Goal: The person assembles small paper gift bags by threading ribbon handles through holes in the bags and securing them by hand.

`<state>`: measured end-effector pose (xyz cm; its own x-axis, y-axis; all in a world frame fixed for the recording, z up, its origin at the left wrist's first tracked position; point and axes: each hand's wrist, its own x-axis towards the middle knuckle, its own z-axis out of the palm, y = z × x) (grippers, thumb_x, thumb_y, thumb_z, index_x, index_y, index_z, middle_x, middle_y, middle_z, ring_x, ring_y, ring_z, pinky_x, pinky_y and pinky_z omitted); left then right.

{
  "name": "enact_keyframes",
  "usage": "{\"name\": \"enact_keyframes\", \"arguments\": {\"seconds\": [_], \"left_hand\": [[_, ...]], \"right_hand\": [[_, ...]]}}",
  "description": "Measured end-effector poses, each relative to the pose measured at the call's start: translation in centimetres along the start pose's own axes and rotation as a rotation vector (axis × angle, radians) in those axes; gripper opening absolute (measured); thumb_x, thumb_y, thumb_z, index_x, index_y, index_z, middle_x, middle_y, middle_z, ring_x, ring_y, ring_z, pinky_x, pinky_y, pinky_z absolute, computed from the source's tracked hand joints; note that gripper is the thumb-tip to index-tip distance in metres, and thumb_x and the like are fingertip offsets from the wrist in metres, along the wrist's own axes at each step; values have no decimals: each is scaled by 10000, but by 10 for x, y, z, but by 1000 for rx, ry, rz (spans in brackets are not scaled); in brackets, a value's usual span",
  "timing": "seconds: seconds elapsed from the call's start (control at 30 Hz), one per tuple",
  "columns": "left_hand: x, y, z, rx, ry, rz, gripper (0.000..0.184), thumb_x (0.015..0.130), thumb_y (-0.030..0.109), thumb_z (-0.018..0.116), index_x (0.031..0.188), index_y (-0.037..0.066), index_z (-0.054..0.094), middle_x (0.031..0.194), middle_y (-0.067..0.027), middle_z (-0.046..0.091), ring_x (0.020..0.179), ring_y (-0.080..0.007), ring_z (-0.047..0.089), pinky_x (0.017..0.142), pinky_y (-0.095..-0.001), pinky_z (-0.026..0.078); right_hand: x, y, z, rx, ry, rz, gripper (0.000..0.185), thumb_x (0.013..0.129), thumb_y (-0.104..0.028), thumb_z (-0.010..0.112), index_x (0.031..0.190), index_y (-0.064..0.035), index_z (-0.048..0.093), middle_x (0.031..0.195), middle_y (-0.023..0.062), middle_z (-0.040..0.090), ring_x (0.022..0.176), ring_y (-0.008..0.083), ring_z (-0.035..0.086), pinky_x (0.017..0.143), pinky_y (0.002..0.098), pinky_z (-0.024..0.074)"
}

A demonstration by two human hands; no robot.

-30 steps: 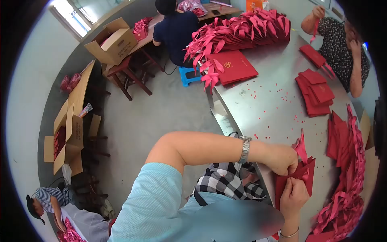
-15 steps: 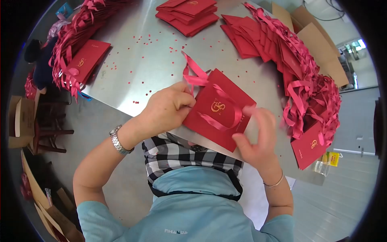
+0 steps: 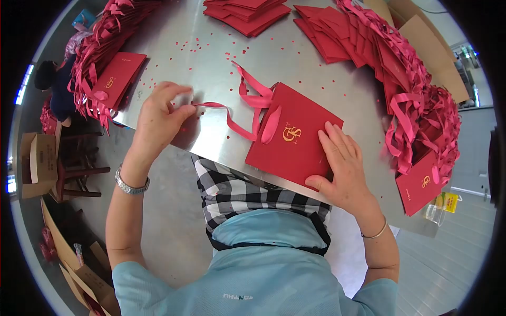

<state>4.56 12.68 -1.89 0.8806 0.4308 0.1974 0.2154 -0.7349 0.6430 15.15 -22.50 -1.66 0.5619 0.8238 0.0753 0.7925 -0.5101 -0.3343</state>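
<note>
A red paper gift bag (image 3: 311,131) with a gold logo lies flat at the near edge of the metal table, its top edge toward the left. My right hand (image 3: 340,166) rests on its lower right part with fingers spread. Off to the left, my left hand (image 3: 162,118) pinches the end of a pink ribbon (image 3: 227,117), pulled out from the bag's top edge. Another pink ribbon piece (image 3: 252,87) sticks up beyond the bag, and a short loop (image 3: 271,126) lies over its front.
Ribboned red bags (image 3: 118,79) are piled at the left, more (image 3: 416,121) at the right. Flat red bags (image 3: 245,16) are stacked at the back. Red paper dots litter the metal table (image 3: 174,73). A cardboard box (image 3: 435,50) stands at right; a person (image 3: 60,89) is at far left.
My left hand has moved left from the bag, drawing the ribbon out. My right hand has settled flat on the bag, and the ribbon lying across its front has shortened.
</note>
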Motion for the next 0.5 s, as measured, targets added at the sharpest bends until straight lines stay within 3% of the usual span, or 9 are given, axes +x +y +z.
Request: {"name": "enact_keyframes", "arguments": {"seconds": [0.07,0.13,0.17,0.23,0.27,0.33,0.5], "left_hand": [[-9,0,0,-37,136,4,508,779,-10,655,1276,52,570,1037,-66,606,632,-115,502,619,-268,463],[-36,10,0,-65,247,-95,443,812,-3,643,1248,56,589,1008,-60,611,616,-97,501,588,-253,449],[-56,16,10,-121,293,-91,345,860,14,618,1203,49,617,901,-39,618,614,-73,500,566,-236,435],[-102,45,30,-438,4,-251,184,946,127,604,1091,33,667,760,-1,631,568,-57,523,513,-236,434],[-119,63,41,-595,-168,-367,221,971,200,596,1088,26,665,779,-10,644,547,-61,534,495,-234,436],[-138,82,69,-793,-276,-483,250,979,237,591,1043,4,656,767,-15,637,558,-66,549,497,-226,438],[-145,95,89,-861,-203,-513,248,1003,257,542,1009,16,601,791,-31,643,570,-55,544,465,-217,408]], "right_hand": [[-1,0,2,-2,6,0,875,706,-392,779,1401,6,426,1492,205,371,1390,327,343,1131,483,232],[-2,0,3,2,20,10,871,709,-393,777,1401,4,428,1493,203,370,1391,328,343,1131,484,231],[-2,-1,3,3,17,15,871,711,-397,776,1402,3,428,1497,204,365,1395,328,338,1133,482,229],[-2,0,4,7,22,22,871,713,-400,774,1404,2,429,1500,205,360,1399,327,332,1135,480,227],[-2,0,5,11,42,13,863,711,-408,771,1394,1,438,1489,206,374,1386,331,347,1127,487,230],[-5,-2,4,11,65,3,856,709,-416,769,1385,0,448,1478,207,388,1373,336,361,1118,495,233],[-34,-43,-7,-108,27,-28,738,734,-541,698,1265,-44,568,1316,146,521,1160,293,507,1020,505,285]]}}
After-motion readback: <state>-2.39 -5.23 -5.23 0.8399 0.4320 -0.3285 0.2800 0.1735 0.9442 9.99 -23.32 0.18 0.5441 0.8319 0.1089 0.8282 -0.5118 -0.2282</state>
